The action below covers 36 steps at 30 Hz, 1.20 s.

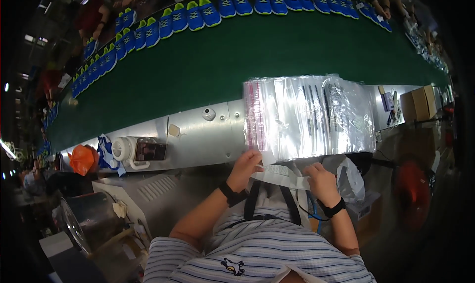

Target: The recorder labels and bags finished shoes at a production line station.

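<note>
Between my two hands runs a white strip of labels (283,178), sagging a little in front of my waist. My left hand (243,170) is closed on its left end, fingers pinched together. A small white label (267,158) stands out by those fingertips, over the near edge of the plastic bags. The strip's other end is pinched in my right hand (322,183). Just beyond both hands lies a flat, overlapping stack of clear plastic bags (292,120), with pink bands at its left side and dark print towards the right.
Blue shoes (200,15) line the far side of a green conveyor belt (208,60). On the metal ledge (198,139) are a white jug (129,152), a phone (151,151) and an orange bag (83,159). A cardboard box (418,104) stands right. Other people work across the belt.
</note>
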Tool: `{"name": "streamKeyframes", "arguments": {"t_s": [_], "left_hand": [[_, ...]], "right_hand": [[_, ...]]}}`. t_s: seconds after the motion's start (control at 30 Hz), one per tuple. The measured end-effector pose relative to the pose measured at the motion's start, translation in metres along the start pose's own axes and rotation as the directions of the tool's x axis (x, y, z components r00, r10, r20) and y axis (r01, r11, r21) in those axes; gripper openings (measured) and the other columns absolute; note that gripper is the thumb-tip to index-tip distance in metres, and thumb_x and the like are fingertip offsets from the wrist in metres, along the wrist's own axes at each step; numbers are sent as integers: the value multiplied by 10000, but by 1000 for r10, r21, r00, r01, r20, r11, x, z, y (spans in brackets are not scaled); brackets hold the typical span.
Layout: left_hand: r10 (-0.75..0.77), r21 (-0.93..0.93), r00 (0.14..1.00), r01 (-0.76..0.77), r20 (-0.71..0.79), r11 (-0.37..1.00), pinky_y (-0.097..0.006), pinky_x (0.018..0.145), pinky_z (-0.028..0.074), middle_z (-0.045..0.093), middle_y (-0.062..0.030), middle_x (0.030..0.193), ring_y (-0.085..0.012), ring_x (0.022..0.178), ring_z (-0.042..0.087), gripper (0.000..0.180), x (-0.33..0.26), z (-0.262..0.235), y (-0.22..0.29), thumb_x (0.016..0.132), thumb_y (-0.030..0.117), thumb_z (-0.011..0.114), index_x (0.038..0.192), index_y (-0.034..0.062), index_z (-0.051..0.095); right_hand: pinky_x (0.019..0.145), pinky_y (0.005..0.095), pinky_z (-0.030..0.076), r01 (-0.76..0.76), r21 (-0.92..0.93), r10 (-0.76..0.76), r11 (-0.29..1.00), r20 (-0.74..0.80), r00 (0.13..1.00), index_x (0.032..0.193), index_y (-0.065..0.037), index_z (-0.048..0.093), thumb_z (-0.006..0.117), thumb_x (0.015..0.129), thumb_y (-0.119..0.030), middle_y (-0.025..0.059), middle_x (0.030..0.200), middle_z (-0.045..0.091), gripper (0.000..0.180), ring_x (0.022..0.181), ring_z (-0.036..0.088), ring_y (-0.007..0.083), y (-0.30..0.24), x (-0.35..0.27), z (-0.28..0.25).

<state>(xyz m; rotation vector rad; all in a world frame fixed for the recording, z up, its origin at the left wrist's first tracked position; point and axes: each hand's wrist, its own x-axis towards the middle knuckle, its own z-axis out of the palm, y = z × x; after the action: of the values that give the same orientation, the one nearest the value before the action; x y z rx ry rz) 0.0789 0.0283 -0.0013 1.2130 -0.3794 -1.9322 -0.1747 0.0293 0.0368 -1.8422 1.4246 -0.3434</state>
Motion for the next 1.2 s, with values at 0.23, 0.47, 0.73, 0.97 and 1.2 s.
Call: {"name": "streamKeyframes", "arguments": {"t_s": [0.23,0.47,0.73,0.97,1.2], "left_hand": [[234,-113,960,-253,-157,961,-325,818,444,554,-111,968,-214,967,557,249,79,-3,-16,938,240,376,999,15,466],[216,-314,941,-294,-260,903,-395,969,361,552,-169,1007,-297,1073,504,338,105,-9,-23,941,372,337,842,60,424],[129,-367,987,-157,-98,917,-412,971,357,554,-180,1043,-304,1071,510,332,102,3,-1,934,319,366,984,10,476],[-77,-414,962,183,261,892,-457,941,392,519,-223,1110,-364,1088,497,265,147,12,-8,902,148,398,1070,-45,466],[-197,200,964,161,180,967,-372,766,509,539,-131,926,-221,862,568,304,144,42,17,871,124,408,1115,-48,464]], "right_hand": [[450,354,457,-63,-402,-72,913,-312,947,743,-47,532,658,727,-273,101,762,517,260,535,572,272,-12,96,70],[454,383,450,-138,-373,7,917,-332,943,810,-45,478,609,776,-280,121,791,508,271,561,569,305,11,130,113],[592,374,434,-71,186,142,980,-402,905,809,-46,556,522,828,-103,133,765,561,69,683,559,315,21,111,66],[609,322,434,-55,369,200,928,-369,907,840,-24,572,537,821,-79,127,802,563,68,682,561,291,6,97,23],[575,361,483,177,-32,-180,984,-252,951,933,-60,547,611,772,-190,100,935,591,217,712,611,280,-5,97,15]]}}
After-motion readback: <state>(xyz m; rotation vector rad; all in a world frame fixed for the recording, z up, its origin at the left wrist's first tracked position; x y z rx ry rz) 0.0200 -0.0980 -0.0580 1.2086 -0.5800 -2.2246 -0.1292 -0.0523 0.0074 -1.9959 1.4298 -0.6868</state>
